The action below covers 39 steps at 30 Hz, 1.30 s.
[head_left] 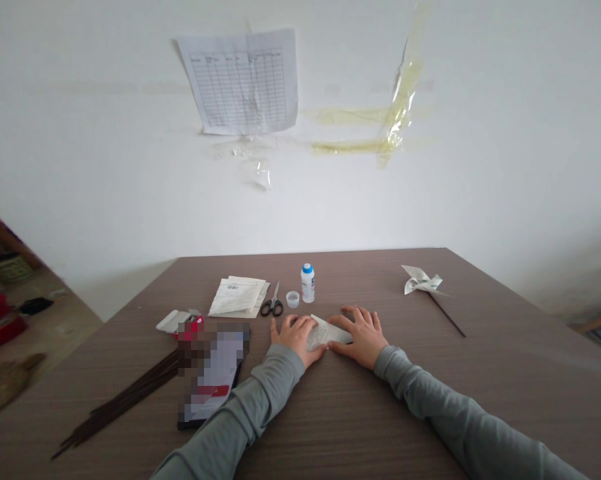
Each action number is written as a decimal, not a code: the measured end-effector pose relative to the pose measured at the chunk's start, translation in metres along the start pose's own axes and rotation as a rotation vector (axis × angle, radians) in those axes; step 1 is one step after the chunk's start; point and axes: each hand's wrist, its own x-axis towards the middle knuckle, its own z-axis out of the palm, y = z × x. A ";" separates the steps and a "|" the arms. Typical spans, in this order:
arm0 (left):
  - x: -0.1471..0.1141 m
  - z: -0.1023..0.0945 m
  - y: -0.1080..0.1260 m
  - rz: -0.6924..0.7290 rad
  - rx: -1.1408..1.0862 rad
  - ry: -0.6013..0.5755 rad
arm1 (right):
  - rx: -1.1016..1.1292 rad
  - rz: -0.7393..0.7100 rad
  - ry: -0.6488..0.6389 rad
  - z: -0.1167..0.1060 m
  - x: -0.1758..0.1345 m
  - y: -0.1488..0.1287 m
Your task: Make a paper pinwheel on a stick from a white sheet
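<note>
A small piece of printed paper (322, 335), folded to a pointed shape, lies on the table between both hands. My left hand (296, 339) grips its left side, the thumb at the near edge and the fingers over the far part. From the right, my right hand (363, 335) has the paper's other end between thumb and index finger, its remaining fingers spread. Just beyond stand a white glue bottle (308, 284) with a blue top and a small clear cap (292, 299). Black-handled scissors (272, 305) lie beside the cap.
A stack of paper sheets (238, 297) lies back left. Nearer are an open red-and-white box (183, 324), a blurred phone (213, 377) and thin dark sticks (123, 399). A paper pinwheel (422, 283) on a stick lies at right. A white wall (330, 207) rises behind the table.
</note>
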 end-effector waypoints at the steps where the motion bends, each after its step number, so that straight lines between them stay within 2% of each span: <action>1: 0.000 0.000 0.000 -0.003 0.000 -0.003 | 0.008 -0.002 0.017 0.000 -0.001 0.000; 6: 0.002 0.000 -0.004 -0.018 0.013 -0.026 | 0.042 -0.020 0.071 0.002 -0.003 0.001; 11: 0.001 -0.003 -0.006 -0.021 0.014 -0.052 | 0.052 -0.057 0.030 0.003 -0.002 0.004; 16: -0.006 -0.005 -0.008 -0.030 0.009 0.012 | 0.035 -0.063 -0.008 0.001 -0.002 0.004; 23: -0.014 -0.010 -0.017 -0.038 0.054 0.012 | 0.028 -0.055 -0.047 -0.005 -0.002 0.002; 28: -0.015 -0.010 -0.022 -0.071 0.115 -0.022 | -0.001 -0.037 -0.111 -0.008 -0.002 0.000; 33: -0.022 -0.015 -0.021 -0.043 0.119 -0.044 | -0.003 -0.020 -0.160 -0.013 -0.001 -0.001; 39: -0.031 -0.024 -0.022 -0.083 0.144 -0.096 | 0.013 -0.024 -0.171 -0.015 -0.001 0.000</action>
